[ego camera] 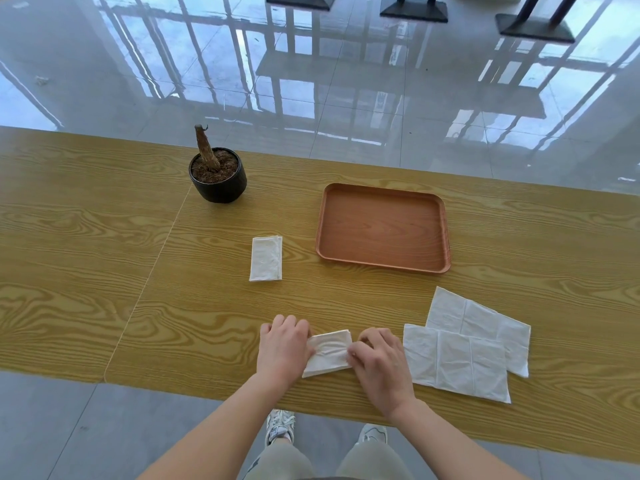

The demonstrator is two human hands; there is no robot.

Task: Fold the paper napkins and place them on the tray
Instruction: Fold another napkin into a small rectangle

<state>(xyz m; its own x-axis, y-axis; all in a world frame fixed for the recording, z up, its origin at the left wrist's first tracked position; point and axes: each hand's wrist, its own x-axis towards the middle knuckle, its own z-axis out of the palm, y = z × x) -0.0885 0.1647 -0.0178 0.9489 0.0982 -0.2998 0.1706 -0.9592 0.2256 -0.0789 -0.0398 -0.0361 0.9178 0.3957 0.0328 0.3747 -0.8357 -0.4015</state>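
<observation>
A white paper napkin (328, 353), partly folded, lies near the table's front edge. My left hand (282, 348) presses on its left end and my right hand (379, 363) pinches its right end. A folded napkin (266, 258) lies farther back, left of the brown tray (382, 199), which holds nothing. Two unfolded napkins lie right of my right hand: a front one (455, 363) overlapping a rear one (485, 317).
A black pot with a bare stump (218, 174) stands at the back left of the wooden table (104, 254). Shiny tiled floor and dark table bases lie beyond the far edge. My shoes show under the front edge.
</observation>
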